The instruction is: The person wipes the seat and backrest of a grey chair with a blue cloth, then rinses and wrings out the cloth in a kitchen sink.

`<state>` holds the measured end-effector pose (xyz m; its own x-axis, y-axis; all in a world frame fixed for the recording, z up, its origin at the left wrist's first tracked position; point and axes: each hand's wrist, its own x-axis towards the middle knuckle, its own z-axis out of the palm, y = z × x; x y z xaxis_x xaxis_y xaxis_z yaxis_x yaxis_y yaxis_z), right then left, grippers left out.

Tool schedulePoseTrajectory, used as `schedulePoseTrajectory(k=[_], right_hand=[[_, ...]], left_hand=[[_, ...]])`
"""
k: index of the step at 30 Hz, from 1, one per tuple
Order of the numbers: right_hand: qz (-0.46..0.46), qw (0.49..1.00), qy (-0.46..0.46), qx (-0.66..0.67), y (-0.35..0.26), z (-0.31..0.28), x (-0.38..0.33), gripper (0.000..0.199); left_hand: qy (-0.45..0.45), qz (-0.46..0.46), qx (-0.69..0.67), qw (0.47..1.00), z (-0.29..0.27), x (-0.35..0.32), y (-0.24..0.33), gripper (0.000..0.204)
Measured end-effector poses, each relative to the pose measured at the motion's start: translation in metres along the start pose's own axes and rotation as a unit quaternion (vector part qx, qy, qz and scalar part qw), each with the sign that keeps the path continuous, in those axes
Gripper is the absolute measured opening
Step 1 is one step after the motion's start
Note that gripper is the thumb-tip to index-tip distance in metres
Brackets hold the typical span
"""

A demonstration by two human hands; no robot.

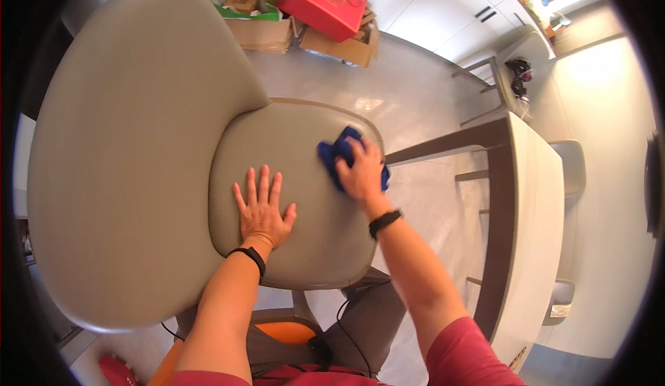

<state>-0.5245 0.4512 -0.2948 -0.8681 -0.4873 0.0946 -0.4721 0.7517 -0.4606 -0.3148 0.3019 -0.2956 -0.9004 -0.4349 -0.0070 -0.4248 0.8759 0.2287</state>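
Observation:
A grey-beige padded chair (305,247) stands right in front of me, its tall backrest (138,157) on the left. Flat on the seat, near the backrest, rests my left hand (262,209), fingers spread and holding nothing. My right hand (361,171) grips a dark blue cloth (331,156) and presses it on the seat's right part, close to the far right edge. The cloth is bunched up, and part of it sticks out beyond the fingers on both sides. Each wrist wears a black band.
To the right stands a light-topped table (537,227) with brown legs. More chairs (571,168) are beyond it. Cardboard boxes (260,34) and a red box (324,4) sit on the floor at the back, near white cabinets (436,12). An orange seat (287,332) is beneath me.

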Motion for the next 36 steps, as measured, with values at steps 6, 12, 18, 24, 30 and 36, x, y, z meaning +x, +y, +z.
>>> schedulePoseTrajectory(k=[6, 12, 18, 24, 30, 36], right_hand=[[0.011, 0.997, -0.063, -0.045, -0.045, -0.026, -0.185, 0.069], [0.012, 0.999, -0.042, 0.014, -0.043, -0.028, -0.249, 0.075], [-0.034, 0.999, -0.010, -0.009, -0.023, -0.008, -0.154, 0.070], [-0.132, 0.990, -0.036, -0.022, 0.019, 0.001, 0.010, 0.064], [-0.146, 0.987, 0.064, 0.004, 0.030, 0.017, 0.086, 0.057], [0.153, 0.988, 0.032, 0.001, 0.021, 0.013, 0.067, 0.072]], left_hand=[[0.028, -0.001, 0.012, 1.000, -0.004, -0.001, 0.003, 0.075], [0.031, -0.003, 0.002, 1.000, -0.008, 0.000, 0.007, 0.074], [0.027, -0.006, -0.008, 1.000, -0.003, -0.001, -0.001, 0.077], [0.016, 0.000, -0.030, 0.999, 0.009, 0.001, -0.004, 0.079], [-0.002, 0.004, -0.036, 0.999, 0.010, -0.002, -0.010, 0.081], [0.005, 0.005, -0.022, 1.000, 0.007, 0.004, -0.002, 0.081]])
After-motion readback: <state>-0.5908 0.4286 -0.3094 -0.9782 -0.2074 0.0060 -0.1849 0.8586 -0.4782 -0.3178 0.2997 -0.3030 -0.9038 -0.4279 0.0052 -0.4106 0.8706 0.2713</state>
